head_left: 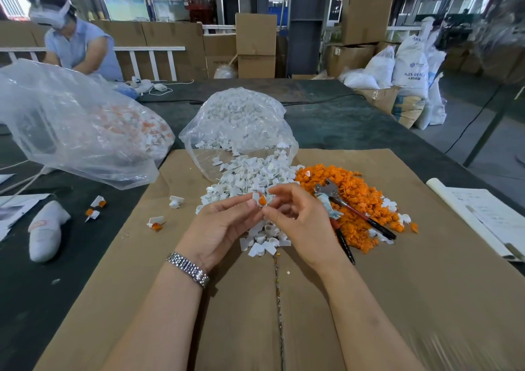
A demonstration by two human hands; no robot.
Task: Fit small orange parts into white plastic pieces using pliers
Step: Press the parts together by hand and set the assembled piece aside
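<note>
My left hand (224, 223) pinches a white plastic piece (258, 200) with a small orange part (262, 200) sitting in it, held above the cardboard. My right hand (295, 214) meets it from the right, fingertips pinching the same piece. Behind my hands lies a heap of white pieces (250, 177) spilling from a clear bag (241, 117). To the right is a heap of orange parts (349, 197). The pliers (341, 203) lie on the orange heap, jaws pointing away, dark handles towards me; neither hand touches them.
Several fitted white-and-orange pieces (96, 208) lie at the left on the cardboard sheet (426, 257). A big clear bag (71, 126) of fitted pieces stands far left, a white glove (47, 228) below it. Papers (488, 217) lie right. Another person (74, 38) works at the back left.
</note>
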